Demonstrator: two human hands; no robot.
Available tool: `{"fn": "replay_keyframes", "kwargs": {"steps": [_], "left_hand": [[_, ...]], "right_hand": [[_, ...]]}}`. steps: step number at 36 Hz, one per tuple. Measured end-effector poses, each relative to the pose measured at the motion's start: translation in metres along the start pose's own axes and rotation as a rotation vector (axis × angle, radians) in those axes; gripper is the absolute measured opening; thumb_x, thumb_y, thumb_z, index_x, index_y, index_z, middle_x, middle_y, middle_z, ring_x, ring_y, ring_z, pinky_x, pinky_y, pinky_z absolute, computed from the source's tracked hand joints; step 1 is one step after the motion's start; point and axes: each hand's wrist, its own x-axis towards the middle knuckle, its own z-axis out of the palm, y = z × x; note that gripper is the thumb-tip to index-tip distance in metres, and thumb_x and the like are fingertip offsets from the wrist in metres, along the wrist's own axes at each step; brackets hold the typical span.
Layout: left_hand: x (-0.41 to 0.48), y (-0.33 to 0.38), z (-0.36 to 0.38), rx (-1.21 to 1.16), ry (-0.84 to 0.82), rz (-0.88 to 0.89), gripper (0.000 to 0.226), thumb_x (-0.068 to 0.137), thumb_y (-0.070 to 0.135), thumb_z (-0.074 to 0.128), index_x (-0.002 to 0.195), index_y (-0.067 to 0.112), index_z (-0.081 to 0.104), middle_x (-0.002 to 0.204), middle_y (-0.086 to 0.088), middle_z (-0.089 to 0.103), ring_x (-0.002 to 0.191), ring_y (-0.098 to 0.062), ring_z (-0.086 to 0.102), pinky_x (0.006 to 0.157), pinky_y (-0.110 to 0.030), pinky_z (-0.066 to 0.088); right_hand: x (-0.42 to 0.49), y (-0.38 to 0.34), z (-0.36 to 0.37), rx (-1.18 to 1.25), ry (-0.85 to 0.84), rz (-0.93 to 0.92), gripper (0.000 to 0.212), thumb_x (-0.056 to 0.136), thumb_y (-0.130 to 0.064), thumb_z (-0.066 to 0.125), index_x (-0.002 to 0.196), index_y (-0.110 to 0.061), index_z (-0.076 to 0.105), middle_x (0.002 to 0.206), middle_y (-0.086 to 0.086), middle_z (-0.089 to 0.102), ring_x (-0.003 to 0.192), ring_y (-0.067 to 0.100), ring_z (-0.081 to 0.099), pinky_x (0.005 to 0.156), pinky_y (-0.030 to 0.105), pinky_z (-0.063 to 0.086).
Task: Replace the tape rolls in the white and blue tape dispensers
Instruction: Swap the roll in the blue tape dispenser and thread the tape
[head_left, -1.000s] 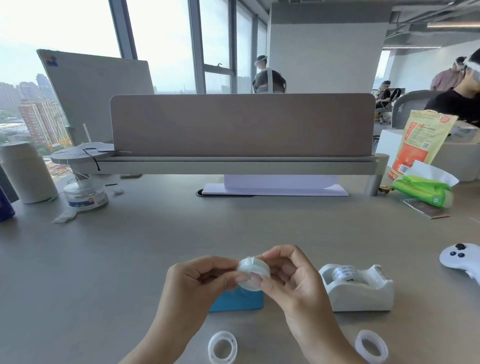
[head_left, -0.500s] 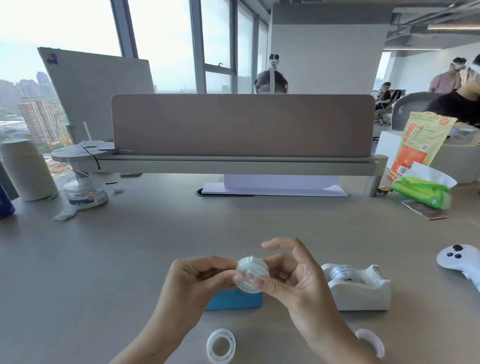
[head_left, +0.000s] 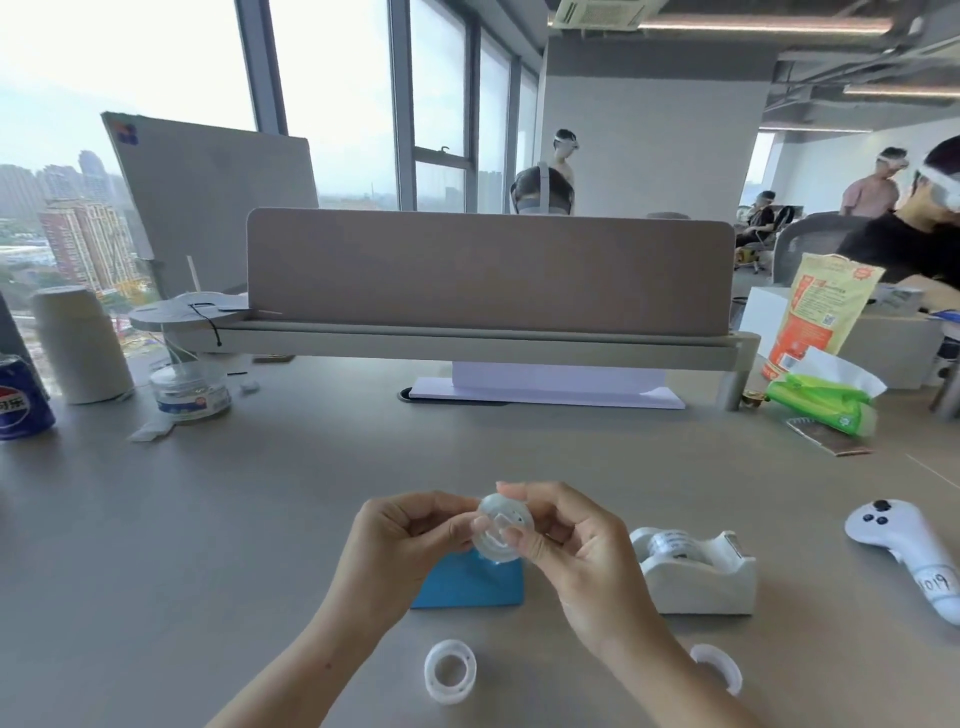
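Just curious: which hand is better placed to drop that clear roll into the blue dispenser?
Probably the left hand: both hands pinch the roll, but the left sits directly above the blue dispenser, while the right hand hangs nearer the white dispenser.

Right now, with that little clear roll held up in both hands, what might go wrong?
The tape roll is only pinched by the fingertips of the left hand and right hand above the desk, so it could slip and roll away. The right forearm also lies close over a loose white ring; a careless move might knock it aside.
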Motion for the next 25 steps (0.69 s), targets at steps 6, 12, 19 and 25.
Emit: {"fn": "replay_keyframes", "kwargs": {"steps": [6,12,19,25], "left_hand": [[0.003,0.011,-0.016,0.094,-0.058,0.018,0.030,0.069,0.040,0.075,0.093,0.022,0.082,0.092,-0.003,0.082,0.092,-0.023,0.077,0.087,-0.035,0.060],[0.009,0.015,-0.035,0.215,-0.012,0.023,0.019,0.076,0.022,0.077,0.094,0.025,0.082,0.094,0.004,0.081,0.095,-0.015,0.076,0.093,-0.035,0.057],[0.011,-0.002,-0.039,0.189,0.069,0.006,0.024,0.062,0.032,0.082,0.085,0.023,0.083,0.086,0.001,0.082,0.090,-0.023,0.077,0.090,-0.041,0.059],[0.011,-0.021,-0.044,0.137,0.100,-0.034,0.036,0.048,0.042,0.083,0.077,0.021,0.083,0.082,-0.002,0.082,0.082,-0.019,0.076,0.083,-0.037,0.059]], "right_hand": [[0.016,-0.012,0.012,-0.001,0.017,-0.050,0.023,0.072,-0.021,0.079,0.093,-0.016,0.070,0.085,0.010,0.076,0.078,0.019,0.073,0.071,0.027,0.057],[0.032,-0.004,0.028,-0.062,-0.010,-0.057,0.018,0.077,-0.011,0.080,0.091,-0.012,0.067,0.088,0.010,0.076,0.083,0.020,0.074,0.072,0.019,0.054],[0.035,0.019,0.032,-0.117,-0.008,-0.032,0.018,0.077,-0.007,0.080,0.079,-0.010,0.062,0.085,0.005,0.076,0.083,0.018,0.074,0.077,0.028,0.057],[0.033,0.036,0.029,-0.171,-0.032,-0.014,0.025,0.075,-0.009,0.083,0.071,-0.020,0.061,0.084,0.004,0.074,0.084,0.021,0.072,0.084,0.035,0.057]]}}
